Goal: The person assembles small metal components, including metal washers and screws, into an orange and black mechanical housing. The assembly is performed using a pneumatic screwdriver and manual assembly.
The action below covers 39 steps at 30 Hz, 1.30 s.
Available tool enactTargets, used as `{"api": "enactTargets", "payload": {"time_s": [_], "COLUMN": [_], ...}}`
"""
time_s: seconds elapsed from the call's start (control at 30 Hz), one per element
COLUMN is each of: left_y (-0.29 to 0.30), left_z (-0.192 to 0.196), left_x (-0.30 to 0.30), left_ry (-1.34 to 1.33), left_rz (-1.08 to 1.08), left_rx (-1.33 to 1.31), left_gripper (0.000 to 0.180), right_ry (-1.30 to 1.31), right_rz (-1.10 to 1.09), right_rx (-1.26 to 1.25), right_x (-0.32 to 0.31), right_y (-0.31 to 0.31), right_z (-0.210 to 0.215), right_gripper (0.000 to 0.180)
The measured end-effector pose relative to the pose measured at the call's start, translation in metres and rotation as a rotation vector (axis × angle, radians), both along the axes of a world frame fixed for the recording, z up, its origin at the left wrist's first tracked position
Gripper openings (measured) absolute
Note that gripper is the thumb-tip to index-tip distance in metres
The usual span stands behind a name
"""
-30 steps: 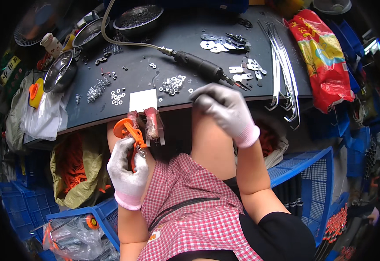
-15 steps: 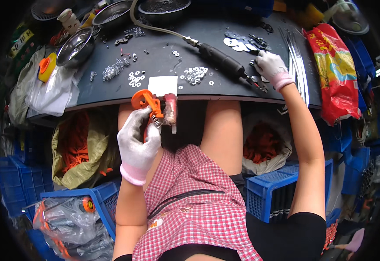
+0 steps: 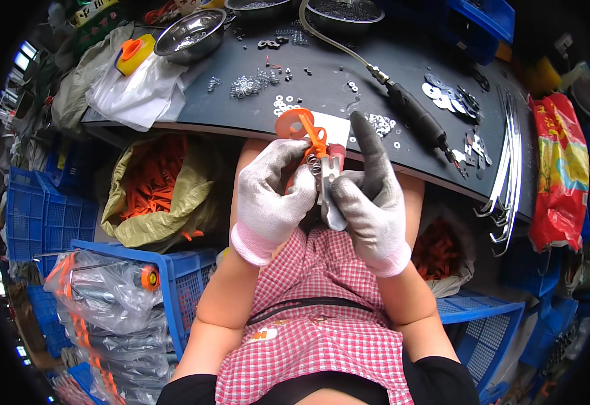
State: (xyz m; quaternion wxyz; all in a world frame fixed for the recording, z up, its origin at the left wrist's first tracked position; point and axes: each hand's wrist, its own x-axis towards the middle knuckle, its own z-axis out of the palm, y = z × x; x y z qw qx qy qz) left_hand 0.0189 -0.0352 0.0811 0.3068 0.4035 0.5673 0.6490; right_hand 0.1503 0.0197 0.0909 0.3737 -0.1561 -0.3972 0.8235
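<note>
My left hand [image 3: 268, 199], in a white glove with a pink cuff, is closed around an orange plastic part [image 3: 315, 135] with a round disc at its top. A coil spring [image 3: 314, 164] sits on that part beside my fingers. My right hand [image 3: 377, 219], gloved alike with greyish fingers, pinches a silver metal lever [image 3: 332, 210] between thumb and fingers, its index finger stretched upward. The lever lies against the orange part; how they join is hidden. Behind them, a red fitting [image 3: 336, 154] and a white plate [image 3: 333, 124] show at the table's front edge.
On the dark table [image 3: 241, 111] lie springs [image 3: 251, 84], washers [image 3: 382, 125], a black air screwdriver [image 3: 416, 115] with a hose, and flat metal pieces [image 3: 443, 94]. Long metal rods [image 3: 509, 152] overhang the right edge. A sack [image 3: 122, 219] of orange parts and blue crates [image 3: 187, 280] stand below.
My right hand has come from the metal pieces at the table's right to beside my left hand, bringing the silver lever. The orange part stays in my left hand. The view has shifted.
</note>
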Motion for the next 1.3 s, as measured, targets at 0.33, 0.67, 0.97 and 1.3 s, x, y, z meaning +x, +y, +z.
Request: {"api": "enactTargets", "payload": {"time_s": [0.33,0.67,0.97,1.3], "left_y": [0.001,0.001,-0.001,0.000], "left_z": [-0.022,-0.019,-0.015,-0.024], "left_x": [-0.014,-0.003,-0.002,-0.006], "left_ry": [0.291,-0.038,-0.055,0.093], "left_rz": [0.061,0.060,0.144,0.117], "left_rx": [0.132,0.099,0.179,0.180], "left_gripper": [0.023,0.022,0.023,0.024], "right_ry": [-0.008,-0.051,-0.012,-0.031], "right_rz": [-0.054,-0.108,-0.088,-0.014], "right_rx": [-0.074,-0.017,-0.071,0.020], "right_x": [-0.018,-0.023,-0.025,-0.020], "right_y": [-0.011,-0.011,-0.009,-0.006], "right_z": [-0.006,0.002,-0.005,-0.010], "right_gripper": [0.074,0.071,0.067,0.070]}}
